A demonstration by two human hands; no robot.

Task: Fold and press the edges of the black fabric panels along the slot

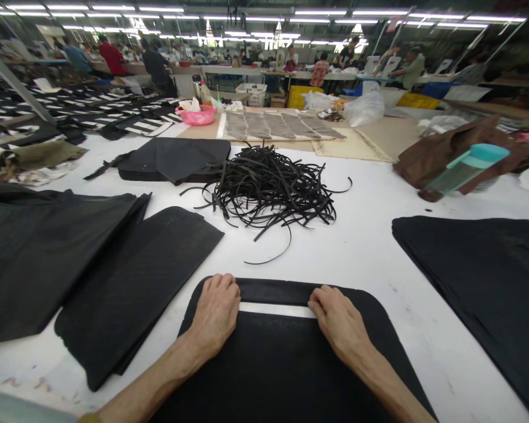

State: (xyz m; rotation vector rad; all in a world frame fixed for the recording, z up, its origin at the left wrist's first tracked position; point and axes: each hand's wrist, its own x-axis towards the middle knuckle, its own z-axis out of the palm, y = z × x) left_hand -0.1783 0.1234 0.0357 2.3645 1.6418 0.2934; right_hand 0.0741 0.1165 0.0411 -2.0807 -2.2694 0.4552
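Note:
A black panel (277, 370) with rounded far corners, of fabric or leather, lies flat in front of me. Along its far edge runs a black strip (275, 292), and a narrow white band (277, 309) shows between strip and panel; I cannot tell whether it is tape or bare table. My left hand (217, 308) rests on the strip's left end, fingers curled together over the edge. At the right end, my right hand (337, 317) pinches the strip, thumb and fingers closed. The fingertips of both hands are partly hidden.
Beyond the panel lies a tangled heap of thin black strips (273, 185). Black pieces are stacked at left (145, 276), right (480, 276) and behind (171, 158). A teal-lidded bottle (462, 170) leans on a brown bag (441, 150). A pink basin (197, 116) stands farther back.

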